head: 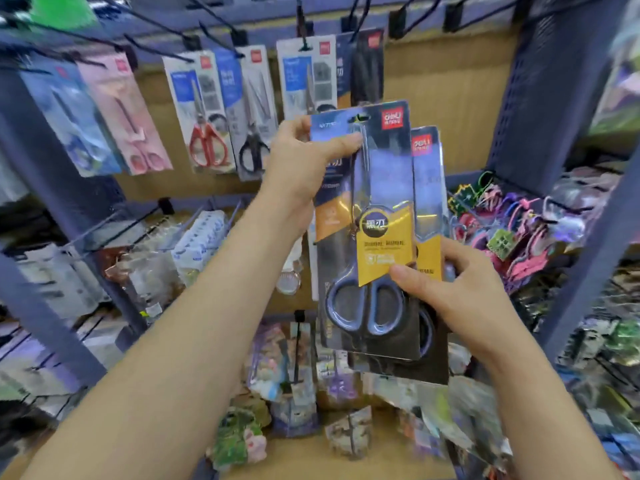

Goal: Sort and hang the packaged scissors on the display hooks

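The front scissors pack [367,216], black-handled with a yellow label, is held upright in mid-scene before the rack, overlapping a second like pack [427,174] just behind and to its right. The left hand [301,161] has its grip closed on the front pack's top left edge, thumb across the face, while the right hand [446,296] pinches the lower ends, apparently of both packs. The packs seem to be being separated; next the hang hole [360,118] must be threaded onto a hook [415,13] far up on the right, beside the hung packs [207,112].
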A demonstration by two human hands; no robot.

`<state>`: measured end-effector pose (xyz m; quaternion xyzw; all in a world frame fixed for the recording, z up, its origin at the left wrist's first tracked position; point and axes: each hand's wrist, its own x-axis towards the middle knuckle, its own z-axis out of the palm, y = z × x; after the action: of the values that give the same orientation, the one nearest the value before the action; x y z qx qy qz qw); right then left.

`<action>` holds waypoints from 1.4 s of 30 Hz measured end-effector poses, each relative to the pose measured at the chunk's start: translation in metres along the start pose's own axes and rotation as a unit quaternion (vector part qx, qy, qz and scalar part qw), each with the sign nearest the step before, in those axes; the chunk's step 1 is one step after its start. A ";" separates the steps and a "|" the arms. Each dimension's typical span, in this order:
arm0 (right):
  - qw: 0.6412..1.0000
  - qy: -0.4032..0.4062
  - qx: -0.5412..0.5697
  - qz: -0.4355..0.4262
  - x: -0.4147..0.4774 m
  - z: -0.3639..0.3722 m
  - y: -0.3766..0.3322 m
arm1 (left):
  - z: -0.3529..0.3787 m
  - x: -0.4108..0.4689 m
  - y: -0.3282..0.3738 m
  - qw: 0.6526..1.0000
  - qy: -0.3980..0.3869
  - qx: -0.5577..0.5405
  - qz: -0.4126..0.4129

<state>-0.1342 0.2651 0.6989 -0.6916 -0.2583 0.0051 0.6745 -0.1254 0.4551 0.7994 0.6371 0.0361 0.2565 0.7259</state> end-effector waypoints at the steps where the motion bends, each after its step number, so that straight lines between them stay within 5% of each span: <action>1: 1.000 0.005 -0.006 -0.007 0.010 -0.007 -0.001 | 0.010 0.011 0.005 1.000 -0.017 -0.006 -0.003; 11: 0.999 0.000 0.005 -0.053 0.091 -0.036 -0.015 | 0.058 0.076 0.040 0.997 0.019 -0.059 0.046; 19: 0.997 -0.016 0.045 -0.066 0.126 -0.022 -0.028 | 0.051 0.111 0.059 0.987 0.071 0.024 0.145; 27: 0.996 -0.009 0.082 -0.044 0.136 -0.019 -0.026 | 0.053 0.135 0.060 0.991 0.070 0.082 0.084; 35: 0.993 0.041 0.112 -0.021 0.159 -0.015 -0.018 | 0.004 0.064 0.002 0.965 -0.074 0.211 0.140; 42: 0.989 0.113 0.097 -0.011 0.157 -0.041 0.014 | 0.006 0.109 -0.033 0.957 0.002 0.232 0.175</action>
<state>0.0213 0.2852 0.7428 -0.6161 -0.1867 -0.0552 0.7632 -0.0179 0.4940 0.7993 0.7840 -0.0157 0.3657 0.5014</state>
